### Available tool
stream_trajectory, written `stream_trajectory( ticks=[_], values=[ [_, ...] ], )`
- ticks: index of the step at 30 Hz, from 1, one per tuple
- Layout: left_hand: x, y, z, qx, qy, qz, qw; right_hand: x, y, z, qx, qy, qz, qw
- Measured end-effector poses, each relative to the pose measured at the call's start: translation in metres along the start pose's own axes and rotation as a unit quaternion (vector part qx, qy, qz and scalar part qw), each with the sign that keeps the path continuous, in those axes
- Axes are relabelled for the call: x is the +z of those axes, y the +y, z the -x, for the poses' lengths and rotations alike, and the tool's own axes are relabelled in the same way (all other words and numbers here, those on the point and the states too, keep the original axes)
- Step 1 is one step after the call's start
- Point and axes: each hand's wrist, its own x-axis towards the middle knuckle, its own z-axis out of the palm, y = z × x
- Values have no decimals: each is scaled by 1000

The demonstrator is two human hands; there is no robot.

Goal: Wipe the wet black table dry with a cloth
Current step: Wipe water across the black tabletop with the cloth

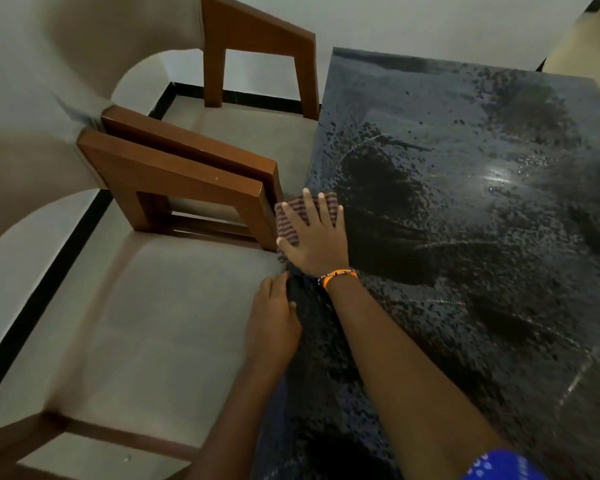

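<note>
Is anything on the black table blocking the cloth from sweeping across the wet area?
Nothing visible: right hand presses the striped cloth at the black table's left edge; only water droplets lie ahead.

Cloth (293,220) under right hand (317,242) at table (465,202) left edge, chairs (187,181) alongside.

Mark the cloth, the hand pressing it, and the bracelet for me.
striped cloth (289,221), head view, bare striped part left of the fingers.
right hand (317,242), head view, back of the hand.
orange bracelet (338,276), head view, band across the wrist.
</note>
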Motion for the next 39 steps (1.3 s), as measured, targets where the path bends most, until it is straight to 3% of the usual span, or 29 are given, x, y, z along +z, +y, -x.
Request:
stream_trajectory(
  ticks=[5,12,16,20,25,30,33,39],
  values=[
    [8,14,-13,38,-35,-39,998,-9,57,17,33,16,-3,999],
    [20,33,-26,-3,-61,-50,997,-50,219,90,271,24,41,961],
    [20,36,-29,-21,-59,-44,997,-46,210,82,355,46,7,934],
    [20,37,-29,-26,-70,-52,996,-32,144,21,280,52,-2,959],
    [18,33,-31,-6,-67,-53,996,-14,38,-48,79,-7,1,997],
    [18,35,-33,-12,-76,-66,995,-15,60,-38,-12,-31,36,999],
    [17,34,-34,-17,-82,-64,994,-28,116,-22,41,-20,42,998],
    [21,32,-32,-7,-78,-57,995,-55,234,33,256,3,36,966]
  ],
)
